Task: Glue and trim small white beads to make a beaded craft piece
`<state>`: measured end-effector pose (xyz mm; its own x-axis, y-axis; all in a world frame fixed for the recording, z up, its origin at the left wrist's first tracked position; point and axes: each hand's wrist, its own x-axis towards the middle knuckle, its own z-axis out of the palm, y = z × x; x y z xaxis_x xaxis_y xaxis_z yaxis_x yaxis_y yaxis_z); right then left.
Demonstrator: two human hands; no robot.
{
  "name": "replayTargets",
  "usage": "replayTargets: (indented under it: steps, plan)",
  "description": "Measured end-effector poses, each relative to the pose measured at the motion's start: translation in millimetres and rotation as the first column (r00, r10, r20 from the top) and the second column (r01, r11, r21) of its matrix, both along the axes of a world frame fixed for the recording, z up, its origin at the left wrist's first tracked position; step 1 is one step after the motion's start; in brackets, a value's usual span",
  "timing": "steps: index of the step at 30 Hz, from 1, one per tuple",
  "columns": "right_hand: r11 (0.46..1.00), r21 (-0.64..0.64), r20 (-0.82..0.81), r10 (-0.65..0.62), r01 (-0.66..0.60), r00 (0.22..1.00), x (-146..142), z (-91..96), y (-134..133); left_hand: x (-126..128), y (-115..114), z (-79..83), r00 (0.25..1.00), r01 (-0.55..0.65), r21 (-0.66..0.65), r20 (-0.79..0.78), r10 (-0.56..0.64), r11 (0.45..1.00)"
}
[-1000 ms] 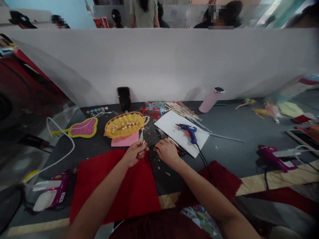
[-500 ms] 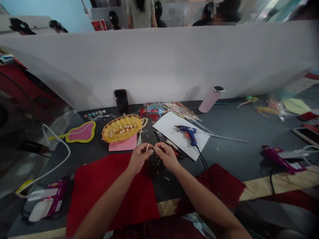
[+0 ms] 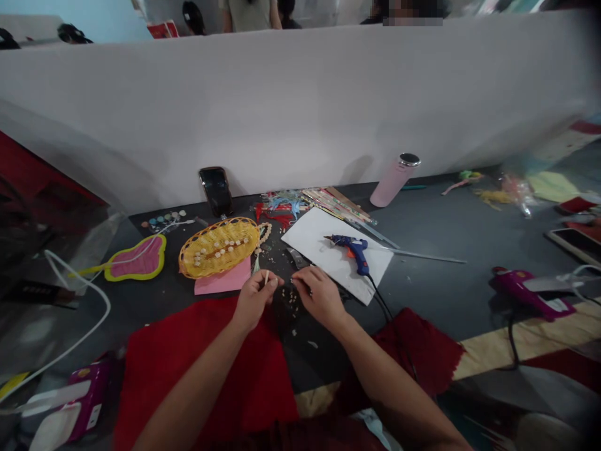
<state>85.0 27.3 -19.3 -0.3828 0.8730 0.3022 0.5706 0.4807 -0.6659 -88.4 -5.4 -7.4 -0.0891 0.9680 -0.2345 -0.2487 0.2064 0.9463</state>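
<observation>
My left hand (image 3: 255, 297) pinches a short, thin, pale stick (image 3: 267, 276) that points up between thumb and finger. Just to the right, my right hand (image 3: 321, 293) has its thumb and fingertips pressed together; anything between them is too small to make out. A narrow gap separates the hands. Tiny pale bits (image 3: 291, 295) are scattered on the dark table below them. Behind my left hand, a yellow woven basket (image 3: 206, 266) with small pale beads rests partly over a pink sheet (image 3: 225, 280). A blue glue gun (image 3: 353, 248) lies on white paper (image 3: 310, 228) beyond my right hand.
Red cloth (image 3: 201, 369) covers the near left, with a darker red cloth (image 3: 417, 344) at right. A pink bottle (image 3: 393, 183) and a phone (image 3: 216, 191) stand by the white partition (image 3: 282, 106). Purple devices (image 3: 530, 291) with cables sit at both sides.
My hands have moved apart; before, their fingertips nearly met. My right hand has turned more knuckles-up. The pale stick stays in my left hand. The view has shifted slightly.
</observation>
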Motion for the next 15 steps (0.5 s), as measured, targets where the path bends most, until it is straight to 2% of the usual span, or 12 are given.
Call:
replayTargets:
  steps: [3,7,10,13,15]
  plan:
    - [0.988,0.1,0.23,-0.14,0.12,0.963,16,2.4,10,-7,5,-5.8,0.987,-0.027,-0.057,0.154,0.036,0.998]
    - [0.987,0.107,0.386,-0.153,0.12,0.91,22,5.6,16,-16,9,-15.0,0.956,-0.01,-0.083,0.292,0.034,0.996]
    - [0.99,0.118,0.309,-0.113,0.08,0.944,14,13.1,14,-17,8,-19.8,0.955,0.003,-0.082,0.296,0.022,0.997]
    - [0.993,0.114,0.095,0.01,-0.02,0.995,1,20.7,6,-12,5,-20.0,0.98,0.028,-0.107,0.2,-0.006,0.994]
    - [0.993,0.052,-0.064,0.106,-0.102,0.992,-6,21.2,0,-8,3,-18.2,0.99,0.044,-0.101,0.135,-0.03,0.994]
